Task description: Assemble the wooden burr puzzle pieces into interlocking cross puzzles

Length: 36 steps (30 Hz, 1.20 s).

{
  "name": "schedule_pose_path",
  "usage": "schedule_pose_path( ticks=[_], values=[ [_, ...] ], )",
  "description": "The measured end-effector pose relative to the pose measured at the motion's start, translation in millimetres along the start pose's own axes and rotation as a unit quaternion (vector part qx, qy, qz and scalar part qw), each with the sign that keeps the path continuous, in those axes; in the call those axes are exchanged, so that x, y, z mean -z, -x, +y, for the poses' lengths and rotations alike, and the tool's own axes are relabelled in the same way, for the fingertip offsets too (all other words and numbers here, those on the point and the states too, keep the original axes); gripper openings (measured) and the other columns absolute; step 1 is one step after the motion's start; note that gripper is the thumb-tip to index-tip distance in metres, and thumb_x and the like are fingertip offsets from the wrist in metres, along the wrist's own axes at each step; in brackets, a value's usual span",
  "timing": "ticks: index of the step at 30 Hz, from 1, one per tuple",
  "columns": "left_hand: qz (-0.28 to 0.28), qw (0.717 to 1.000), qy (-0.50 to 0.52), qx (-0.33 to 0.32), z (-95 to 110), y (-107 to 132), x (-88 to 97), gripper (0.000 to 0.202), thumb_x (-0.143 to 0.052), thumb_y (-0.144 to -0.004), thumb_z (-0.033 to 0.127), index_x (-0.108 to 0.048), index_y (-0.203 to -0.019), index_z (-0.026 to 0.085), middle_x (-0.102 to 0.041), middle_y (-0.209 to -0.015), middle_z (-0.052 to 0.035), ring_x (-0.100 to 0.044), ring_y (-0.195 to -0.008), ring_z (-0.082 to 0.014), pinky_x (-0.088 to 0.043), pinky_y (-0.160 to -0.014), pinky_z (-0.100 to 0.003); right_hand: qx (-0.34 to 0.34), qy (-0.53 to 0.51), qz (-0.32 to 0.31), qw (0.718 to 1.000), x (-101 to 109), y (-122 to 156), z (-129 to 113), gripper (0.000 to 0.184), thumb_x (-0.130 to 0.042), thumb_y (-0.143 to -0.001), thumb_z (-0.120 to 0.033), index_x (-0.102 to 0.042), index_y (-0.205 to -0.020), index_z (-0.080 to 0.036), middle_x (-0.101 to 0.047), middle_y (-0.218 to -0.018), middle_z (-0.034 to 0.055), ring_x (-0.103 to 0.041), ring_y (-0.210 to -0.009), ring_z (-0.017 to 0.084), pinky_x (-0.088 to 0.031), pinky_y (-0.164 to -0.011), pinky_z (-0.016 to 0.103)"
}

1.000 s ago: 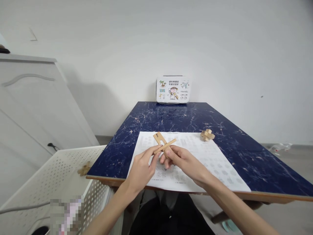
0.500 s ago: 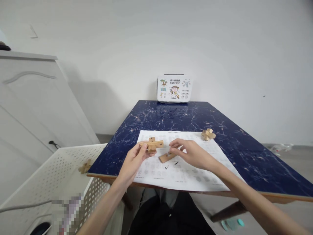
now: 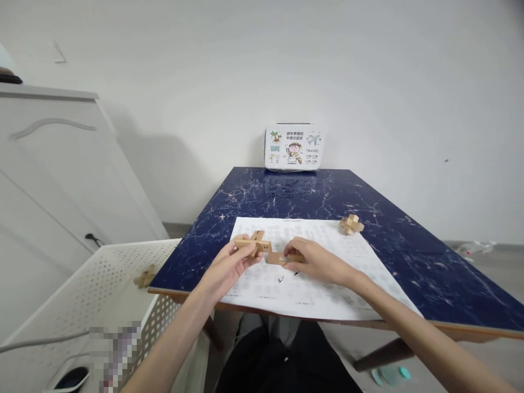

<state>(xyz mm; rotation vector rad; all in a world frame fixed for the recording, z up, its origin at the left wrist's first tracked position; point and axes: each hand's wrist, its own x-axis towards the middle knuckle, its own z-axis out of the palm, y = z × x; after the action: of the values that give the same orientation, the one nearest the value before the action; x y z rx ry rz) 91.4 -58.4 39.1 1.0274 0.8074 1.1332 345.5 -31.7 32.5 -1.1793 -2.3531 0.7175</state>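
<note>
My left hand (image 3: 229, 264) is closed around a partly assembled wooden burr puzzle (image 3: 258, 244), its notched sticks crossing each other and one marked with a 2. Over the printed paper sheet (image 3: 327, 299), my right hand (image 3: 319, 261) pinches a separate wooden puzzle piece (image 3: 274, 258). That piece has a notch in it and lies low at the sheet, just right of the crossed sticks; its right end is hidden by my fingers. Whether it touches the crossed sticks I cannot tell.
An interlocked wooden puzzle (image 3: 351, 224) sits at the sheet's upper right corner. The blue marbled table (image 3: 311, 196) carries a white cartoon-printed case (image 3: 293, 147) at its far edge. To the left stands a perforated white basket (image 3: 118, 250) with another wooden puzzle (image 3: 145, 277) inside.
My right hand has come down onto the loose piece and closed on it, turning it more level. My left hand has tilted the crossed sticks slightly.
</note>
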Motion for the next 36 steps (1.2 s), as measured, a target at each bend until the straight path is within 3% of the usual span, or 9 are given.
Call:
schedule_pose_path(
  ticks=[3,6,9,13,17,20,25,31,36],
  values=[
    [-0.06,0.99,-0.121,-0.05,1,3,1.1,0.03,-0.077,-0.088,0.028,-0.058,-0.109,0.02,-0.069,-0.098,-0.0031,-0.074,-0.089,-0.0178,-0.06,-0.093,-0.037,-0.002,0.009,0.025,1.0,-1,2,2,0.006,-0.063,-0.093,-0.026,-0.066,-0.095,-0.021,-0.07,-0.097,0.0054,-0.065,-0.087,0.023,-0.047,-0.075,0.033],
    [-0.061,0.966,-0.235,-0.091,-1,5,4.1,0.039,-0.076,-0.088,0.028,-0.056,-0.12,0.022,-0.068,-0.106,-0.0035,-0.075,-0.098,-0.0217,-0.059,-0.096,-0.041,-0.033,-0.009,0.109,0.994,0,4,7,0.008,-0.063,-0.092,-0.029,-0.066,-0.092,-0.022,-0.072,-0.092,0.0054,-0.066,-0.085,0.023,-0.047,-0.073,0.033],
    [-0.033,0.934,-0.332,-0.129,-5,3,7.5,0.051,-0.073,-0.089,0.026,-0.052,-0.135,0.025,-0.068,-0.113,-0.0048,-0.074,-0.105,-0.0227,-0.057,-0.101,-0.044,-0.086,-0.113,0.18,0.973,3,8,3,0.025,-0.063,-0.093,-0.045,-0.065,-0.093,-0.021,-0.071,-0.084,0.0048,-0.067,-0.071,0.021,-0.048,-0.064,0.032],
    [-0.012,0.885,-0.433,-0.172,-9,1,7.6,0.052,-0.068,-0.091,0.023,-0.05,-0.139,0.027,-0.069,-0.118,-0.0049,-0.073,-0.105,-0.0214,-0.057,-0.101,-0.043,-0.112,-0.286,0.166,0.937,3,15,-20,0.04,-0.066,-0.09,-0.059,-0.061,-0.096,-0.02,-0.069,-0.086,0.0044,-0.065,-0.057,0.016,-0.048,-0.052,0.03],
    [-0.02,0.861,-0.474,-0.184,-9,-1,1.8,0.052,-0.065,-0.092,0.022,-0.048,-0.141,0.027,-0.069,-0.122,-0.0043,-0.072,-0.107,-0.0198,-0.056,-0.103,-0.039,-0.087,-0.33,0.147,0.928,-5,19,-42,0.038,-0.059,-0.096,-0.054,-0.063,-0.11,-0.019,-0.071,-0.082,0.0035,-0.067,-0.068,0.018,-0.056,-0.071,0.035],
    [-0.025,0.849,-0.496,-0.179,-9,-1,-2.7,0.053,-0.064,-0.093,0.022,-0.046,-0.142,0.025,-0.07,-0.124,-0.0055,-0.072,-0.109,-0.0208,-0.055,-0.103,-0.037,-0.077,-0.315,0.152,0.934,-11,19,-47,0.035,-0.057,-0.098,-0.046,-0.064,-0.12,-0.02,-0.074,-0.095,0.0063,-0.071,-0.084,0.02,-0.056,-0.083,0.038],
    [-0.035,0.841,-0.51,-0.175,-6,-1,-8.8,0.039,-0.063,-0.095,0.024,-0.053,-0.133,0.023,-0.074,-0.114,-0.0042,-0.072,-0.105,-0.0213,-0.055,-0.095,-0.032,-0.062,-0.353,0.181,0.916,-24,17,-42,0.028,-0.06,-0.097,-0.042,-0.059,-0.116,-0.021,-0.077,-0.101,0.0089,-0.075,-0.098,0.024,-0.056,-0.094,0.04],
    [-0.035,0.83,-0.538,-0.143,0,1,-14.4,0.016,-0.056,-0.1,0.029,-0.062,-0.114,0.023,-0.076,-0.1,-0.0011,-0.072,-0.09,-0.02,-0.053,-0.082,-0.029,-0.047,-0.351,0.176,0.919,-42,19,-40,0.029,-0.052,-0.102,-0.045,-0.046,-0.121,-0.024,-0.075,-0.09,0.0044,-0.077,-0.077,0.022,-0.063,-0.076,0.04],
    [-0.033,0.824,-0.553,-0.117,-2,-1,-12.0,0.017,-0.052,-0.101,0.03,-0.065,-0.11,0.024,-0.077,-0.094,-0.0018,-0.073,-0.086,-0.0209,-0.052,-0.078,-0.028,-0.03,-0.232,0.191,0.953,-37,23,-44,0.02,-0.046,-0.106,-0.041,-0.054,-0.113,-0.023,-0.07,-0.083,0.0012,-0.071,-0.063,0.018,-0.057,-0.065,0.033]
  ],
)
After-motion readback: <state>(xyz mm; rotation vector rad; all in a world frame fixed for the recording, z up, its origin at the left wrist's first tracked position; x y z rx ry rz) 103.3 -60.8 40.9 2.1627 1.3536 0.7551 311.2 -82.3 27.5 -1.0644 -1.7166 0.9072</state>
